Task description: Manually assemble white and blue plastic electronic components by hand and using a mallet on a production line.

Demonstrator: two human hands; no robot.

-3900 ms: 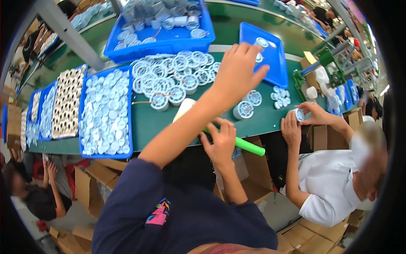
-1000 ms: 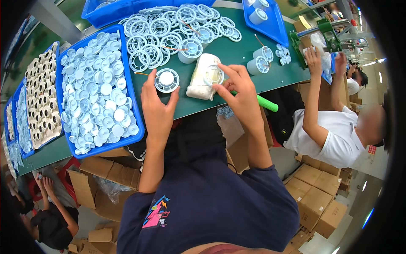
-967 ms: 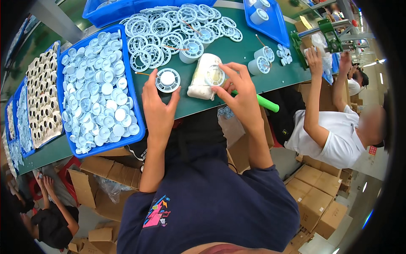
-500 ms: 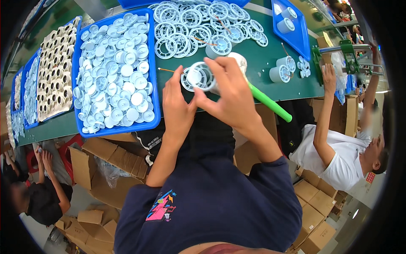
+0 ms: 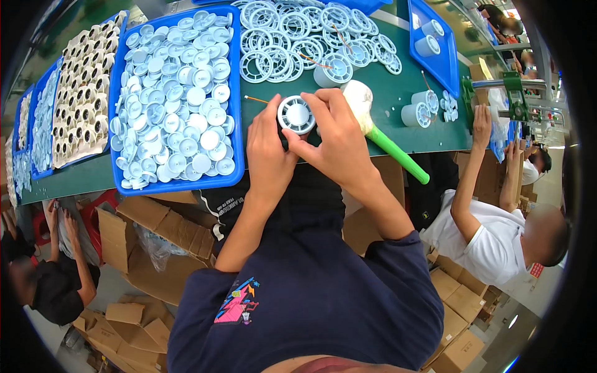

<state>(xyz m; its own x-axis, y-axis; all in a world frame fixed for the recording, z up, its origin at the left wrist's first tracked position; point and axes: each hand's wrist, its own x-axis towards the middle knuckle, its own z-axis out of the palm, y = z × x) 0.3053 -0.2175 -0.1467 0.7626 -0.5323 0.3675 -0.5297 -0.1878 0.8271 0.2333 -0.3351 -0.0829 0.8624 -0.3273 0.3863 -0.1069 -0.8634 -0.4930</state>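
Between my hands is a pale blue round plastic housing (image 5: 296, 115), its spoked ring face turned up and a thin orange wire sticking out toward the left. My left hand (image 5: 268, 148) grips its side, fingers wrapped round. Thumb and fingers of my right hand (image 5: 339, 138) close on the ring at its top edge and right side; the palm hides part of the housing. Just beyond my right hand, a mallet with a whitish head (image 5: 359, 102) and green handle (image 5: 398, 154) lies on the table. Another wired housing (image 5: 333, 69) stands behind my right fingers.
A blue tray (image 5: 236, 93) heaped with pale caps stands at left. Loose spoked rings (image 5: 292, 26) cover the far table. Housings (image 5: 416, 114) and small caps lie at right, near a green-and-metal press (image 5: 515, 96). A co-worker's hand (image 5: 482, 124) rests beside it.
The ring, tilted and offset over the housing before, now lies flat on its top. My right fingers have closed in around it. The co-worker at right has shifted.
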